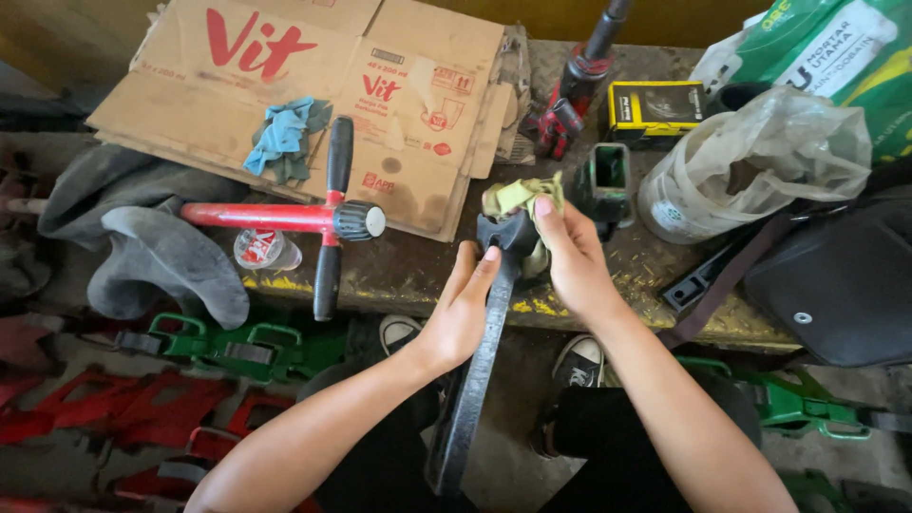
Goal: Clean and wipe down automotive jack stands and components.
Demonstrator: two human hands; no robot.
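The left hand is wrapped around a long dark metal bar held upright over the bench. The right hand pinches a yellowish rag against the bar's top. This looks like the wiping step; the next move needs a steady grip and firm rubbing.

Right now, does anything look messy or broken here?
Yes. The grey rubber tube droops limp over the workbench edge, the flattened cardboard box is torn and stained, and a plastic cup lies tipped over beside it.
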